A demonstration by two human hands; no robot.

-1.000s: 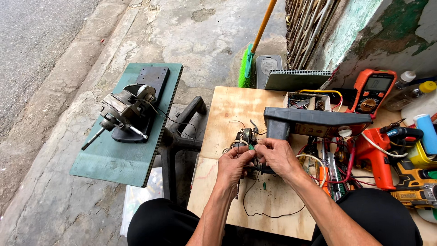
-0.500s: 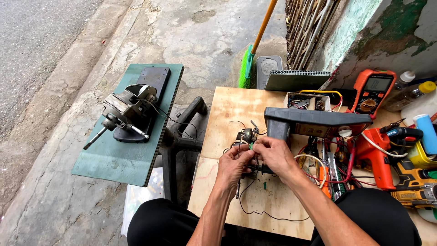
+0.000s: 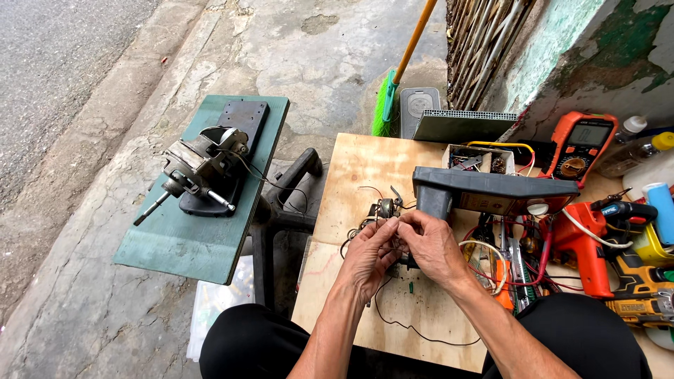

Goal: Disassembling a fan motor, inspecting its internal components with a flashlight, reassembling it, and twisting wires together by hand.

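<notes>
Your left hand (image 3: pixel 368 256) and right hand (image 3: pixel 432 245) meet over the middle of the plywood tabletop (image 3: pixel 365 165), fingertips drawn together around a small wired metal part (image 3: pixel 385 209). Your left fingers are curled narrow, thumb and forefinger pinching at the near side of the part and its thin wires; the exact grip is hidden behind the knuckles. Your right hand is also closed narrow, fingers bent inward and touching the same cluster from the right, with the back of the hand facing up toward you. Both forearms rise from your lap and angle inward, wrists nearly touching, so the hands form a peak above the board. The part sits just in front of your fingertips, near the foot of a grey stand (image 3: pixel 491 188) whose flat arm reaches rightward above the clutter.

A thin black wire (image 3: pixel 404 324) loops across the plywood below your hands. To the right, an orange multimeter (image 3: pixel 583 144) stands near the wall, an orange power tool (image 3: pixel 586 242) lies beside tangled red wires, and a small open box of parts (image 3: pixel 481 160) sits behind the stand. To your left, well apart from the hands, a bench vise (image 3: pixel 200 168) rests on a green board (image 3: pixel 189 238). A broom with green bristles (image 3: pixel 386 105) leans beyond the tabletop.
</notes>
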